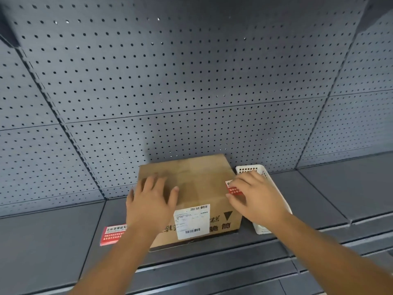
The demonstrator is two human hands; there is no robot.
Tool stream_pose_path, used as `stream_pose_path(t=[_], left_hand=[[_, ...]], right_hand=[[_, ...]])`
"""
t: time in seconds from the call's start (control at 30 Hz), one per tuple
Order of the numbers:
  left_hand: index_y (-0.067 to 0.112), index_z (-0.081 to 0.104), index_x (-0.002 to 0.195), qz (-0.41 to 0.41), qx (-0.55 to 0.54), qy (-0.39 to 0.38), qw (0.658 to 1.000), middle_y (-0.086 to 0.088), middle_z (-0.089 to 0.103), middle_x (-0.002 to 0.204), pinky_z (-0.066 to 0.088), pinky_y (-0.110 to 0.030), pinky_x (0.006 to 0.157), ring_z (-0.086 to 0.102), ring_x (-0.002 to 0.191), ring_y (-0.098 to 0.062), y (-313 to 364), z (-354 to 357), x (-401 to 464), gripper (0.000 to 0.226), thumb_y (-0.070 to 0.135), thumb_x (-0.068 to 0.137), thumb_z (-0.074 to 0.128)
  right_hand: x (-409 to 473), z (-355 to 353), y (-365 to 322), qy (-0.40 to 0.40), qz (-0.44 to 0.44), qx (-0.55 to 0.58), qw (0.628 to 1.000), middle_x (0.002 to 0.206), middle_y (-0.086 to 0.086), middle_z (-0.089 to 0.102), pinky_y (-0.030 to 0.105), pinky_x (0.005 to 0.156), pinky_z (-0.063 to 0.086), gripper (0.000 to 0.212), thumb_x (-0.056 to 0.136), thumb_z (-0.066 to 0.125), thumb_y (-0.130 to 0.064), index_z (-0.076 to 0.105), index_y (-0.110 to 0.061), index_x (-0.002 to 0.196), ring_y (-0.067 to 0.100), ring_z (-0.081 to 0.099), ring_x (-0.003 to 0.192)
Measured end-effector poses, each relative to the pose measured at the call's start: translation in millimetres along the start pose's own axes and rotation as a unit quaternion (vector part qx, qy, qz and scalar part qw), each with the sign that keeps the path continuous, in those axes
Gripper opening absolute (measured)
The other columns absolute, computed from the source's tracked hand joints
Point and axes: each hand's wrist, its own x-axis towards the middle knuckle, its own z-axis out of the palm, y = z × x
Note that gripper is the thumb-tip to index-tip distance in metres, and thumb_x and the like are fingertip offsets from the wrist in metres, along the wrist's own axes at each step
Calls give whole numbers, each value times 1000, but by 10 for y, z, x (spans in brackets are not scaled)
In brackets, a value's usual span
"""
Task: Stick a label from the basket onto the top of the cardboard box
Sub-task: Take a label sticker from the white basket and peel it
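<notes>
Cardboard box [191, 188] on grey shelf [319, 201], white basket [260, 170] touching or just beside its right side; red-and-white label [232, 189] at right edge of box top, under fingers of right hand [255, 194] (pinched or merely pressed: cannot tell). Left hand [152, 196] open, palm flat on box top, gripping nothing. Advised, as judgement: keep box braced, seat label square and wholly on top face, smooth outward from one edge; stack of similar labels [113, 235] lying left of box.

The right hand [258, 196] hides most of the red label [231, 189].
</notes>
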Motion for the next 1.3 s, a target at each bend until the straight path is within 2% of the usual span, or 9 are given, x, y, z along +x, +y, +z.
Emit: stream_pose_path(t=[0.33, 0.53, 0.67, 0.93, 1.2, 1.3], left_hand=[[31, 56, 137, -18, 0, 9, 1000, 9, 55, 146, 40, -55, 107, 36, 143, -21, 14, 48, -55, 53, 61, 96, 40], [32, 57, 135, -29, 9, 13, 999, 9, 57, 144, 43, -56, 104, 39, 142, -21, 40, 63, -62, 50, 59, 96, 41], [31, 56, 136, -33, 11, 13, 999, 9, 56, 146, 41, -56, 106, 37, 143, -21, 53, 60, -66, 51, 58, 96, 40], [31, 56, 136, -37, 8, 17, 999, 9, 56, 146, 41, -56, 106, 37, 144, -22, 69, 54, -72, 49, 56, 97, 41], [31, 57, 135, -39, 10, 17, 999, 8, 57, 145, 41, -57, 106, 38, 143, -22, 80, 52, -70, 48, 55, 97, 42], [31, 57, 135, -41, 9, 16, 999, 8, 56, 145, 40, -56, 106, 37, 143, -22, 89, 51, -69, 47, 54, 97, 42]], right_hand=[[-44, 84, 225, 20, -72, 52, 996, 104, -10, 73, 43, 85, 54, 26, 91, 67, -45, 78, -24, 99, 18, 60, 102], [-23, 103, 307, 65, -141, 48, 987, 97, -8, 74, 39, 83, 51, 16, 94, 67, -35, 79, -23, 93, 23, 62, 95], [-18, 112, 297, 76, -154, 50, 984, 94, -7, 74, 38, 83, 49, 17, 95, 65, -31, 78, -21, 91, 23, 63, 91], [-33, 109, 204, 71, -23, 157, 985, 91, -6, 73, 41, 81, 55, 5, 91, 72, -20, 77, -19, 90, 19, 63, 91], [-47, 134, 132, 68, 115, 281, 950, 89, -10, 68, 27, 72, 54, 8, 94, 70, -17, 75, -19, 87, 9, 63, 82], [-46, 146, 131, 78, 158, 318, 931, 89, -11, 69, 22, 68, 50, 11, 95, 69, -17, 74, -19, 86, 10, 65, 82]])
